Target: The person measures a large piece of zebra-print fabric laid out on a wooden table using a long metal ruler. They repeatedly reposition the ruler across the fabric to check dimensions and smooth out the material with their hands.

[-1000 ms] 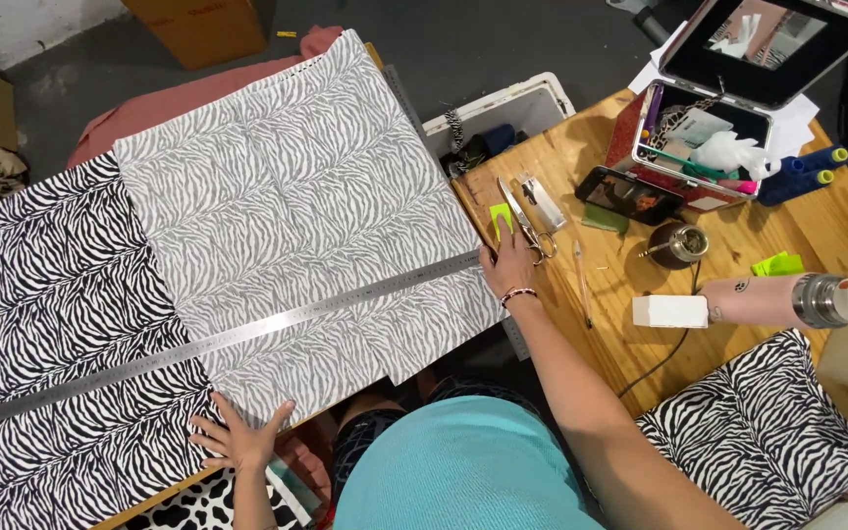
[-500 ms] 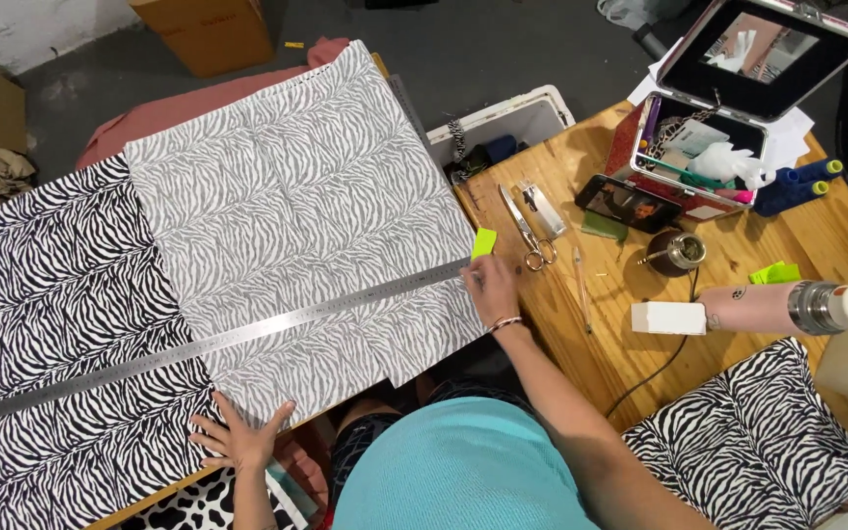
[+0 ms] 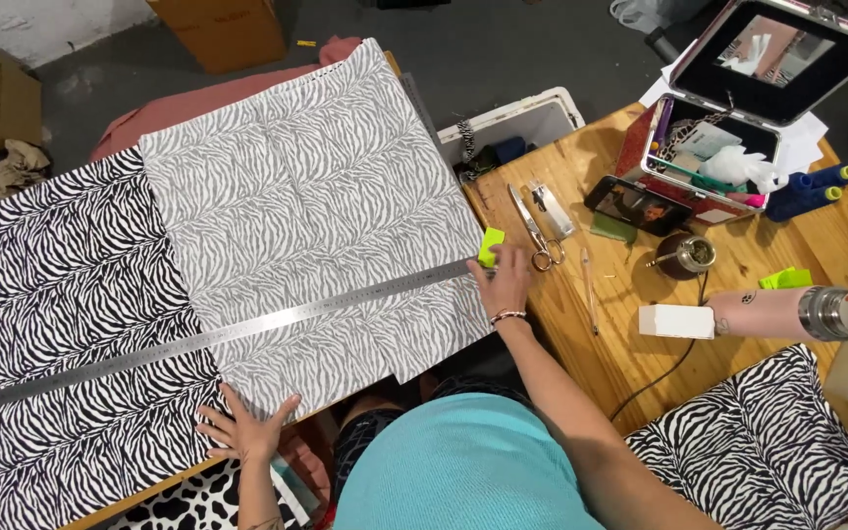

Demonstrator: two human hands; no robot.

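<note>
Right hand point(image 3: 504, 280), moved from the scissors point(image 3: 534, 231) to the ruler point(image 3: 218, 337) end, gripping green chalk point(image 3: 490, 246); left hand point(image 3: 244, 428) spread flat on zebra fabric point(image 3: 306, 216).

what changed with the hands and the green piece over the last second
The right hand left the tools by the scissors, took up the small green piece and carried it to the end of the metal ruler, where it now sits at the fabric edge. The left hand stayed flat on the zebra fabric; the ruler kept its place.
</note>
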